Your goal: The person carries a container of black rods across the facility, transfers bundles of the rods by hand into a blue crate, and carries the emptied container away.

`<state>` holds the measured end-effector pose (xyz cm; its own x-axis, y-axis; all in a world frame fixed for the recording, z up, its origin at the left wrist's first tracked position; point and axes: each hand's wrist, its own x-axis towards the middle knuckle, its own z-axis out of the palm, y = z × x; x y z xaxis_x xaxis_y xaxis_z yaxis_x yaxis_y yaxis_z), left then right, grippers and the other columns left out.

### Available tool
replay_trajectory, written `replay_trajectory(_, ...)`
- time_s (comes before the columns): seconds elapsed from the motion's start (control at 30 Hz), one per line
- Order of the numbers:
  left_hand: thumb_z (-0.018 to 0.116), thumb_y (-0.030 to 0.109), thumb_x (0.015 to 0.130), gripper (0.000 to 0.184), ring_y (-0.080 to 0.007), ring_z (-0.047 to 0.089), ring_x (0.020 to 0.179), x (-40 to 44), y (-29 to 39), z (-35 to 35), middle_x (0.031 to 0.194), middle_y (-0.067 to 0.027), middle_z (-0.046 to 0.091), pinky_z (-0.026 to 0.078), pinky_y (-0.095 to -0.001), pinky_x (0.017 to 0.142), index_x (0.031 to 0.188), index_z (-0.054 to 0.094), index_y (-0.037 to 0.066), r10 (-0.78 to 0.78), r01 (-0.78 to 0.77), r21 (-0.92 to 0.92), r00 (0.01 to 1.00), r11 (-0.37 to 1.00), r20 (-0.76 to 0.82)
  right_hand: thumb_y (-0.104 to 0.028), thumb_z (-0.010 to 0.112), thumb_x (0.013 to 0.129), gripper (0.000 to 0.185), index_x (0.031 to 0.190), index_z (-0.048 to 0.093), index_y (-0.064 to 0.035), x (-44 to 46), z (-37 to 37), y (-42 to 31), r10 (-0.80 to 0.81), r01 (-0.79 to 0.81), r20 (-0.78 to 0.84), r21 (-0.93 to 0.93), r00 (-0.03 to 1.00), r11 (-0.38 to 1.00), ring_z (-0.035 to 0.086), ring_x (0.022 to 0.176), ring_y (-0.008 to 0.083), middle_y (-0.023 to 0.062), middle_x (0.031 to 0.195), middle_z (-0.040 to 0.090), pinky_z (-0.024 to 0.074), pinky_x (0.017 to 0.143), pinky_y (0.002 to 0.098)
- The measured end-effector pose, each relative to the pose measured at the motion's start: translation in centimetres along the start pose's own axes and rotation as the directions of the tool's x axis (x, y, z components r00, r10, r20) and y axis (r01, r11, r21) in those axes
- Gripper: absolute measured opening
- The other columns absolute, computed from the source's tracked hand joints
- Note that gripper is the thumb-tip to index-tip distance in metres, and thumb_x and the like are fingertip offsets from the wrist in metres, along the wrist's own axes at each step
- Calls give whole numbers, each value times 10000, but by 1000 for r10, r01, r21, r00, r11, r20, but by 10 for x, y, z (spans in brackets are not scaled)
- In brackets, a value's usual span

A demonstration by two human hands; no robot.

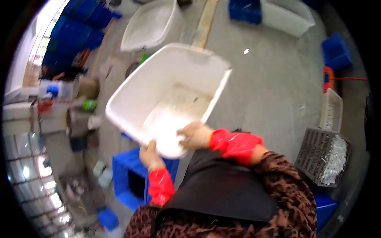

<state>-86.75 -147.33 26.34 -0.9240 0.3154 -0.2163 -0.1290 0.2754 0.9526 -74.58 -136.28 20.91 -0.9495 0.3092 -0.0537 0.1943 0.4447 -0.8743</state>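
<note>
A large white plastic tub [137,91], tilted toward me, is held up in front of my body. Its inside shows a few dark specks and dirty marks on the bottom. My left hand [151,156], gloved with a red sleeve cover, grips the near rim with the thumb over the edge. Across the near right side reaches my right hand [195,135], also gloved. Its fingers are curled at the tub's inner wall; what they hold, if anything, is blurred.
A blue crate [125,172] stands below the tub on the left. On the right, a grey slotted basket [311,152] holds many small whitish pieces. Another white tub [149,23] and a blue bin [245,11] stand ahead on the concrete floor [266,83]. A person's arm shows far left.
</note>
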Motion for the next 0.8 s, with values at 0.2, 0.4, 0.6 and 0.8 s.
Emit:
replay_trajectory(0.2,508,30,629,253,-120,505,656,-14,11,104,783,-71,545,402,-217,604,858,516,-76,-85,24,242,966,970,244,-253,497,690,357,975,480,-39,-61,-72,38,257,-231,-55,296,965,927,517,763,274,136,790,546,402,692,326)
replay_trajectory(0.4,551,97,625,187,-86,481,587,-10,-4,186,678,-32,540,387,-207,528,759,527,-31,-147,-44,420,899,907,412,-307,489,704,486,1090,398,-27,-67,-113,75,530,-410,-54,569,846,712,480,913,212,133,961,506,363,786,277)
replay_trajectory(0.6,634,187,628,239,-60,475,554,-48,22,244,625,-28,535,364,-210,478,759,528,17,-89,-288,473,773,833,628,-342,510,670,639,1141,306,38,-30,-192,75,469,-294,-390,429,792,854,432,996,303,217,1082,422,350,828,296)
replay_trajectory(0.8,577,424,620,468,-236,545,636,-59,58,340,677,-137,554,409,-309,594,823,526,5,-288,-345,664,701,663,652,-184,455,690,552,1163,236,-2,6,-315,123,839,-720,-280,432,466,544,408,1004,346,285,1056,394,342,837,340)
